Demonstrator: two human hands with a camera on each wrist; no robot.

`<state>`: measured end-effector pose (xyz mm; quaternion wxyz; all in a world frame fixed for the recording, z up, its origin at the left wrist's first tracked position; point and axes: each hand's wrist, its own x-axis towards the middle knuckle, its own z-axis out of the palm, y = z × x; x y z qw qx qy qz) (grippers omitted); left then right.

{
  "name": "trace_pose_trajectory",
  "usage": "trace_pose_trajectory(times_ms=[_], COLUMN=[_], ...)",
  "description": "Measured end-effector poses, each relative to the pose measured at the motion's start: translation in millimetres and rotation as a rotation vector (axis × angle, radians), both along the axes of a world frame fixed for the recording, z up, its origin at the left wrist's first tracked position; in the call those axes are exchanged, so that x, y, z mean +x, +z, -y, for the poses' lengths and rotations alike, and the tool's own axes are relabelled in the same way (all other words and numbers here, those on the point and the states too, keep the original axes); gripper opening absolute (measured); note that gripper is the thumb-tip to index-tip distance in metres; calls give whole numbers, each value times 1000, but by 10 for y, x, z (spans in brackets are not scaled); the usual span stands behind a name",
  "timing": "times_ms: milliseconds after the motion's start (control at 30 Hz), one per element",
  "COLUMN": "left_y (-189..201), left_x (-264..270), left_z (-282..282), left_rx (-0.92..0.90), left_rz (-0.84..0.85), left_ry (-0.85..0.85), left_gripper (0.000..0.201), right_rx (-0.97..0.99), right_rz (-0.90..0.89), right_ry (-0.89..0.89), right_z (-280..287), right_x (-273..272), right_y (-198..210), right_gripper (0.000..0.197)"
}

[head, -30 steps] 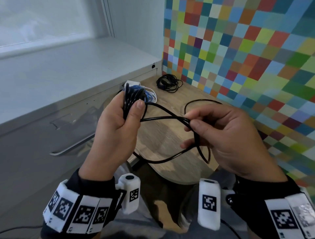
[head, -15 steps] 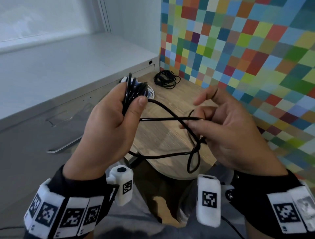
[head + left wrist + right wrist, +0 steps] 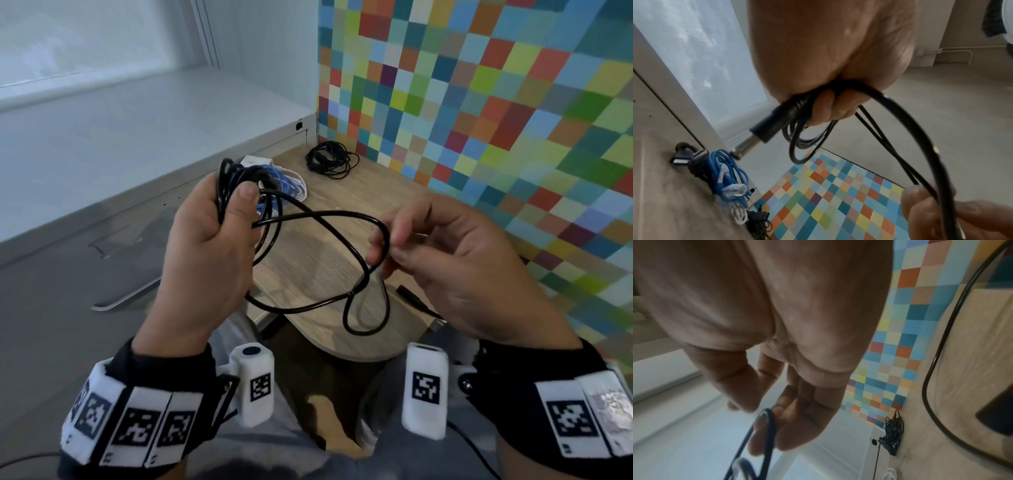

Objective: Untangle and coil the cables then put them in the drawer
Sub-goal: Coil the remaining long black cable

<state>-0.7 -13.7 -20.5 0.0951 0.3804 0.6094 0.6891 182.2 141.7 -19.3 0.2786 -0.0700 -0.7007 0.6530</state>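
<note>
My left hand [image 3: 219, 219] grips a bundle of black cable coils [image 3: 233, 181] with thumb pressed on top; in the left wrist view the black cable [image 3: 900, 123] and its barrel plug [image 3: 768, 129] stick out of the fist. A loose loop of the same cable [image 3: 325, 219] runs right to my right hand [image 3: 387, 246], whose thumb and fingers pinch the bend. The tail hangs down in a loop [image 3: 366, 325] over the wooden table [image 3: 342, 263]; its plug end [image 3: 411, 298] lies by my right palm. The right wrist view shows the fingers [image 3: 789, 426] holding the cable [image 3: 768, 423].
On the table's far side lie a blue and white cable pile [image 3: 284, 181] and a coiled thin black cable [image 3: 330, 159]. A grey cabinet with a drawer handle [image 3: 126, 298] stands to the left. A multicoloured checkered wall [image 3: 479, 120] bounds the right.
My right hand has slid along the cable and drawn a wider loop out to the right. The left hand keeps its grip on the coils, slightly raised.
</note>
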Motion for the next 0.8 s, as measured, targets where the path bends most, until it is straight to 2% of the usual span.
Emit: trace_pose_trajectory(times_ms=[67,200,300,333,400,500,567,667,700,800], left_y=[-1,-5,1,8,33,71,97,104,95,78], left_x=[18,42,40,44,38,-159,-355,-510,-505,-417], left_z=[-15,-32,-27,-24,-15,86,205,315,314,240], left_rx=[22,42,27,-1,-32,-57,-5,98,113,144], left_rz=[31,18,-41,-72,-99,-205,-133,28,45,61], left_ry=[-4,12,32,48,90,278,379,423,416,369], left_gripper=[25,25,22,21,16,17,21,26,26,20], right_rx=[120,410,548,567,518,295,149,11,24,219], right_rz=[40,240,308,301,271,105,-23,-124,-81,261], right_ry=[-77,-249,-311,-346,-445,-692,-844,-940,-936,-773], right_z=[37,140,184,180,146,-45,-284,-553,-589,-510], right_x=[-12,-84,-136,-140,-129,6,169,365,401,390], right_y=[19,33,23,13,8,54,88,83,68,36], right_gripper=[15,28,13,13,19,30,32,27,24,13])
